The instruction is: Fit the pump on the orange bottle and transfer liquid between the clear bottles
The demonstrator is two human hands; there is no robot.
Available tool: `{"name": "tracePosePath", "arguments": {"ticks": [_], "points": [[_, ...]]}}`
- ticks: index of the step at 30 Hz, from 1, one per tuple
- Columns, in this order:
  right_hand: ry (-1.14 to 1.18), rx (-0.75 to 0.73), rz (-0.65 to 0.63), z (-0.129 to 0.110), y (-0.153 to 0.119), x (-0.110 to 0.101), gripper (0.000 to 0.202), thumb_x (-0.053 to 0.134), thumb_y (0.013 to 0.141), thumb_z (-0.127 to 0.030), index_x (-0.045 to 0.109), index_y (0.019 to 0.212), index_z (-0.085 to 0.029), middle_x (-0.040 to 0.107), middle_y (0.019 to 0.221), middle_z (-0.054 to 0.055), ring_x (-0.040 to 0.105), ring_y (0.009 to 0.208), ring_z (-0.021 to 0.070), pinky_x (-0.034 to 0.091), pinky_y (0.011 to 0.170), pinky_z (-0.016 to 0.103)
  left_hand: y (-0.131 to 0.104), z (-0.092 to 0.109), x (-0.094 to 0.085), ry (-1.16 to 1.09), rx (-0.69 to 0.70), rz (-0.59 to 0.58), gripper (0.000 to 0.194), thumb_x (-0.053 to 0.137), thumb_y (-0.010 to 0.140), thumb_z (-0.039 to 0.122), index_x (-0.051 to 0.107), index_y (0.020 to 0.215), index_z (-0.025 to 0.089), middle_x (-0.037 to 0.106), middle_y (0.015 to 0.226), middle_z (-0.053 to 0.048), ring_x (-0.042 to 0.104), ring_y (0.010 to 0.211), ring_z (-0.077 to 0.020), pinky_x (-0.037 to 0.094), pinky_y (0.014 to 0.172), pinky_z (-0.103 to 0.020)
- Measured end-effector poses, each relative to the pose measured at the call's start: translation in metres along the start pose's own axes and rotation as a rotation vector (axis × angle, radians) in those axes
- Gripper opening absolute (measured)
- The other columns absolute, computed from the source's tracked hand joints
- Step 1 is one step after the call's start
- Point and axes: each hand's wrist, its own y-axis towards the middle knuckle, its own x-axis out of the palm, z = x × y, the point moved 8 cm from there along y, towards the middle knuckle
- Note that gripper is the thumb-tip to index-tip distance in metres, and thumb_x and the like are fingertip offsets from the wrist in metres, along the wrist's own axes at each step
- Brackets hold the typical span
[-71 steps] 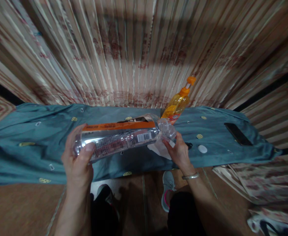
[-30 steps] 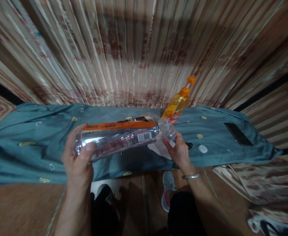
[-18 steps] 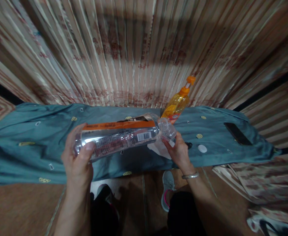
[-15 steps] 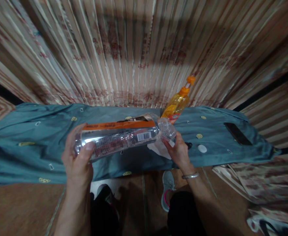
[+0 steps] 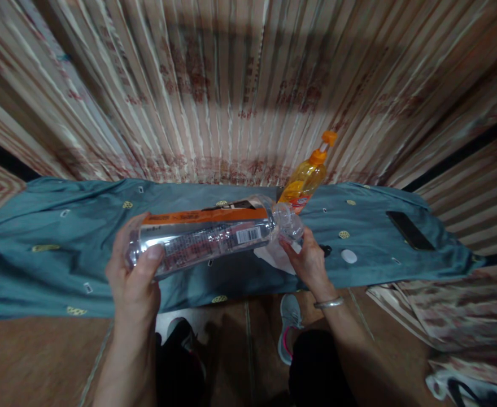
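A large clear plastic bottle (image 5: 206, 234) with an orange and silver label and a barcode lies nearly level above the cloth, its neck to the right. My left hand (image 5: 136, 265) is wrapped round the base end, thumb on the near side. At the neck end my right hand (image 5: 310, 257) pinches a small clear plastic piece (image 5: 293, 223); whether it is apart from the bottle's neck I cannot tell. Beneath that hand lies a white sheet (image 5: 274, 257), partly hidden. The bottle looks see-through, with no liquid that I can make out.
An orange pump bottle (image 5: 303, 181) stands behind my right hand, holding yellow liquid. A white disc (image 5: 349, 256), a small black object (image 5: 326, 250) and a black phone (image 5: 409, 230) lie to the right on the green cloth (image 5: 83, 243). Striped curtains (image 5: 231, 85) hang close behind.
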Motion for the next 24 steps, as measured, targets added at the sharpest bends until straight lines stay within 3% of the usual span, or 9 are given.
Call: {"name": "tracePosePath", "arguments": {"ticks": [4,24], "points": [[-0.007,0.002,-0.003,0.0007,0.0002,0.0006,0.062,0.051,0.092,-0.068,0.057,0.125,-0.016,0.074,0.107,0.018,0.071,0.099,0.0321,0.058,0.082,0.045,0.0002,-0.0067,-0.0026,-0.166,-0.123,0.059,0.052,0.080,0.061,0.047,0.076,0.109,0.028,0.071,0.103,-0.002,0.065,0.094,-0.0265,0.051,0.091,-0.044],[-0.018,-0.009,0.005,-0.0004,-0.0003,-0.0002,0.064,0.049,0.093,-0.069,0.057,0.126,-0.015,0.075,0.107,0.019,0.072,0.098,0.0318,0.058,0.082,0.045,0.0006,-0.0025,-0.0014,-0.113,-0.089,0.044,0.053,0.077,0.065,0.049,0.074,0.112,0.026,0.071,0.102,-0.003,0.066,0.093,-0.0264,0.052,0.091,-0.045]]}}
